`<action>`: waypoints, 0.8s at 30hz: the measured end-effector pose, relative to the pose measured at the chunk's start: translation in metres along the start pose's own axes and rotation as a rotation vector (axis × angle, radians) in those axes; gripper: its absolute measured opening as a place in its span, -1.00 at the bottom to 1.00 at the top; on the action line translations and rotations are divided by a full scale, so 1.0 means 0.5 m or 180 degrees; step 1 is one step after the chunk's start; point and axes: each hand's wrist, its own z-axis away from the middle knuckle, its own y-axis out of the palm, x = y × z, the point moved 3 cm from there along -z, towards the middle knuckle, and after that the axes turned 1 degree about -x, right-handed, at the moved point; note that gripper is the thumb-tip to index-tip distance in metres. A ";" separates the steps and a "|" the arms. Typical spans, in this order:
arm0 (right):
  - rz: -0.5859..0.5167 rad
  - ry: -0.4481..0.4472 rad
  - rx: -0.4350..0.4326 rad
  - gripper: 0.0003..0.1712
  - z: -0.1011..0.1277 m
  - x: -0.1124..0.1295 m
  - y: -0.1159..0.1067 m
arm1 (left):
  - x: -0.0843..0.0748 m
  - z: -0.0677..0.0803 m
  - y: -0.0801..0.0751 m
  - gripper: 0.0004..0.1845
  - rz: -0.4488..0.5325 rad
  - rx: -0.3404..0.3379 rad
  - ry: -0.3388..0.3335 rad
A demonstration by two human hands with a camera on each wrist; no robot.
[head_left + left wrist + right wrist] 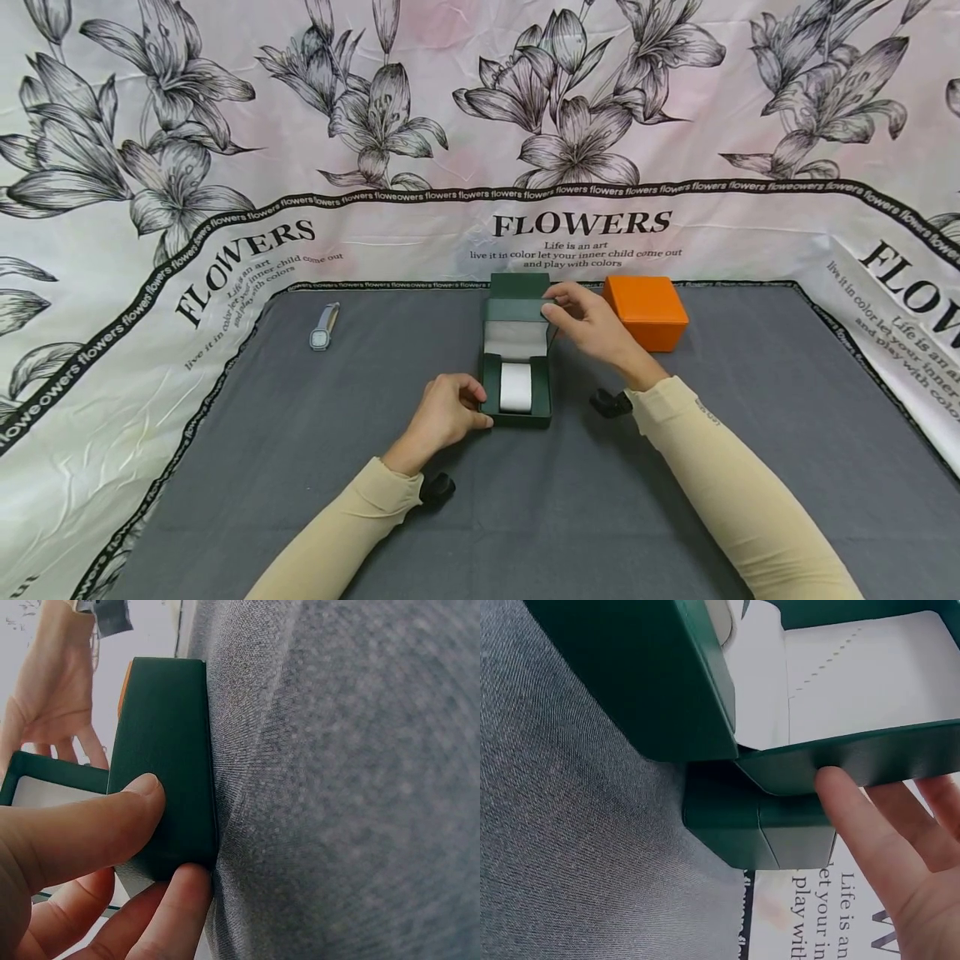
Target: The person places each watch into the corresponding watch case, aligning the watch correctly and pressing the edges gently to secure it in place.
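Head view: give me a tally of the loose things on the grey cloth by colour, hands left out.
Green: 1, the open green box, left hand at its base, right hand on its lid
Orange: 1, the orange box
Pale: 1, the watch
Total: 3

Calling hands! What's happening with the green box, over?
Left hand grips green box base. Right hand holds lid open. White pillow inside. Orange box beside, apart.

Both arms wear long, close-fitting beige sleeves [720,467], with a small black camera mount [611,403] at each wrist.
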 end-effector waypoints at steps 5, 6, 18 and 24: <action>-0.0052 0.0055 -0.0077 -0.62 -0.007 -0.001 -0.002 | 0.001 -0.001 0.002 -0.70 -0.0034 -0.0018 -0.0013; -0.0049 0.0059 -0.0078 -0.63 -0.008 0.000 -0.002 | 0.001 -0.002 0.002 -0.70 -0.0037 -0.0023 -0.0012; -0.0147 0.0122 -0.0074 -0.58 -0.032 -0.061 -0.002 | -0.006 0.001 0.003 -0.70 0.0025 0.0007 0.0022; 0.0019 0.0033 -0.0087 -0.48 -0.027 -0.073 -0.001 | -0.006 0.002 0.003 -0.71 0.0002 0.0044 -0.0003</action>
